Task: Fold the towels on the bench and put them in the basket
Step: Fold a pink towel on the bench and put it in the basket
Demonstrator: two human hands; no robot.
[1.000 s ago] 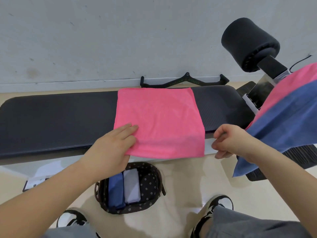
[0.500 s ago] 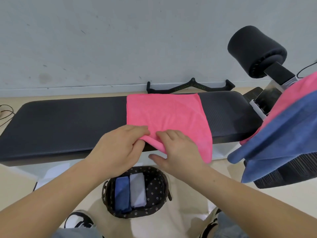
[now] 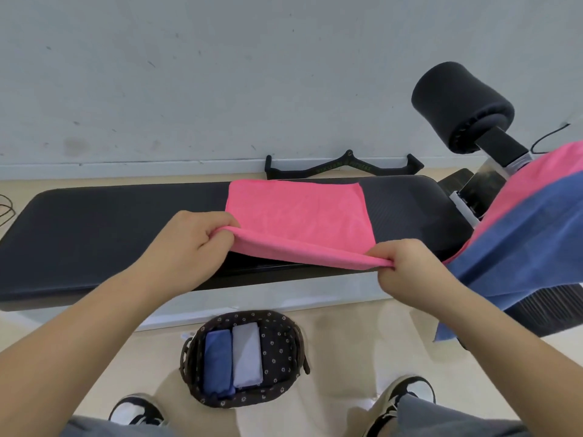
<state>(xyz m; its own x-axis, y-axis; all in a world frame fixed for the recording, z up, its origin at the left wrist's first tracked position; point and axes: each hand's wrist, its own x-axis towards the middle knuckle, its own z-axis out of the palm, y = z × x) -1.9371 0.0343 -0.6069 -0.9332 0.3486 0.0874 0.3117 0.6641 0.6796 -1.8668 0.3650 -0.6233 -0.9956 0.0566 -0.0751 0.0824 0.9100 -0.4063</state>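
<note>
So we're maybe halfway through. The pink towel (image 3: pixel 299 216) lies flat across the black bench (image 3: pixel 110 234), and both hands have its near edge pinched up off the pad. The left hand (image 3: pixel 189 244) is closed on the near left corner, the right hand (image 3: pixel 410 266) is closed on the near right corner, with the lifted hem stretched tight between them. The rest of the towel runs away from the hands toward the wall.

Below the hands, on the floor between the shoes, the basket (image 3: pixel 285 348) already holds a folded blue towel (image 3: pixel 217 361) and a folded grey towel (image 3: pixel 247 354), side by side, with room on its right side.

Past the right hand, a pink and a blue towel (image 3: pixel 520 247) hang draped, unfolded. So by my count: two done, one mid-fold, at least two waiting. Looks like the near edge goes over to the far edge next.
</note>
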